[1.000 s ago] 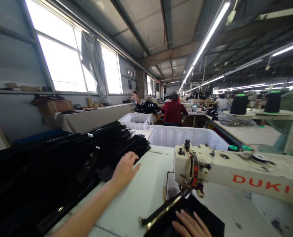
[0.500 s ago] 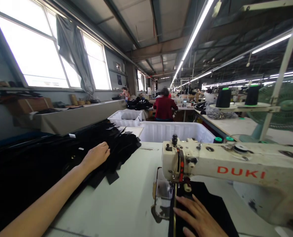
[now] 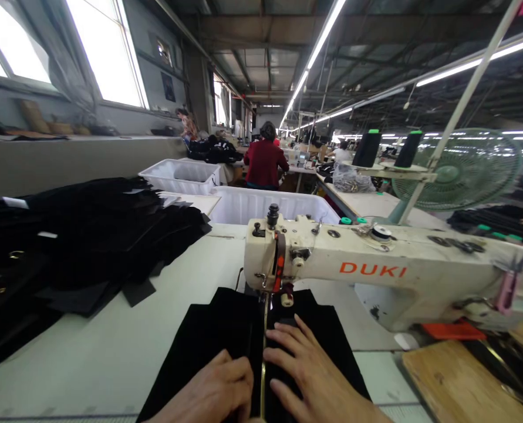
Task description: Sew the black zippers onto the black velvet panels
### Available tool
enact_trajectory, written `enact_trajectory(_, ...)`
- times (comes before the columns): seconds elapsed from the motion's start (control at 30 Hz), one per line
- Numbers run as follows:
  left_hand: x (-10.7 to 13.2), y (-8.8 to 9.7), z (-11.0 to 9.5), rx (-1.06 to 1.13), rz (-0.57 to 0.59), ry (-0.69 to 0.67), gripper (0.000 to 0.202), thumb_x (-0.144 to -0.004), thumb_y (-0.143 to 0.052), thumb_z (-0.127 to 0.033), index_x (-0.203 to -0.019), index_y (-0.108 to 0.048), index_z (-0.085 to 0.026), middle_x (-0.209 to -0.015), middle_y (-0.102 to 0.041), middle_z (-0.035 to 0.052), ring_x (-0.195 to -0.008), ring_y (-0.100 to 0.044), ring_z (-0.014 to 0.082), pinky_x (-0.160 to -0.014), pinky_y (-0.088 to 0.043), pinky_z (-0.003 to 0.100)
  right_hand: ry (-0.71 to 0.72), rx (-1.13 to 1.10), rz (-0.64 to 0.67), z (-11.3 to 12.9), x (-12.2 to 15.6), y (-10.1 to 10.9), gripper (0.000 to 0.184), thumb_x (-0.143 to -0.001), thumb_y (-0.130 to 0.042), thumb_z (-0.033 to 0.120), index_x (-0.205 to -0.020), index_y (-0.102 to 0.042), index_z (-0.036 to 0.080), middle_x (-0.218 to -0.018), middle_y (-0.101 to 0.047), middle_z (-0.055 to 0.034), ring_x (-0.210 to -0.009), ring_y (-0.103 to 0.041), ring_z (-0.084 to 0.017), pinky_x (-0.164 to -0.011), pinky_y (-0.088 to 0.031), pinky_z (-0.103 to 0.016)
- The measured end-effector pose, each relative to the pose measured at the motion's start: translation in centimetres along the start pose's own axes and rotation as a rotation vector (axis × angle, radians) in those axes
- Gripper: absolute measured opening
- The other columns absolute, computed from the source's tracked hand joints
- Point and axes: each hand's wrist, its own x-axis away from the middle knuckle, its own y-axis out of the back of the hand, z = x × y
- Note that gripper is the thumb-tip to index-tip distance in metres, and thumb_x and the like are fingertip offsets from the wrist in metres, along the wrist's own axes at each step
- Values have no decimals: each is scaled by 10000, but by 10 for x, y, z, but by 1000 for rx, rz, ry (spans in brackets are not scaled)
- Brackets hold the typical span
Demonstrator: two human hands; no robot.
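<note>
Black fabric pieces (image 3: 221, 320) lie under the head of a DUKI sewing machine (image 3: 314, 258), one on each side of a gold-toothed zipper (image 3: 263, 382) that runs straight toward me from the needle area. My left hand (image 3: 219, 385), its fingers curled, grips the left fabric near the zipper. Flat on the right fabric rests my right hand (image 3: 305, 373), fingers spread, with the fingertips beside the zipper teeth. The presser foot and needle are mostly hidden behind the machine head.
A stack of black cut pieces (image 3: 94, 241) covers the table's left side. White plastic bins (image 3: 270, 202) stand behind the machine. At right are a wooden board (image 3: 450, 382), pink-handled snips (image 3: 508, 288), thread cones (image 3: 367, 150) and a fan (image 3: 452, 170). A person in red (image 3: 265, 161) sits ahead.
My left hand has moved from the stack at left to the fabric at the machine. A black piece now lies left of the zipper. The view has turned right.
</note>
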Motion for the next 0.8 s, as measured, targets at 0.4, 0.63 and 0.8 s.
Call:
enact_trajectory(0.4, -4, -19, 31, -422, -122, -44, 629, -983, -539, -359, -1539, -279, -218, -1548, -373, 94, -1398, -395, 276, -1112, -346, 551, 21, -9, 45, -4, -4, 1, 451, -941, -513, 323, -1390, -507, 278, -1471, -501, -11, -1409, -376, -204, -1210, -91, -516)
enact_trajectory(0.63, -10, -18, 35, -400, -149, -60, 693, -970, -558, -357, -1560, -217, -231, -1533, -396, 76, -1396, -399, 257, -1143, -283, 537, 67, 57, 112, -11, -9, 3, 450, -942, -528, 335, -1386, -524, 266, -1477, -496, -40, -1391, -409, -245, -1188, -150, -550)
enact_trajectory(0.8, -9, -18, 36, -364, -145, -44, 713, -965, -567, -339, -1566, -199, -236, -1541, -378, 79, -1399, -392, 270, -1155, -269, 534, 143, 176, 49, -22, -10, -8, 404, -945, -548, 353, -1338, -556, 263, -1432, -547, -39, -1350, -467, -250, -1178, -241, -525)
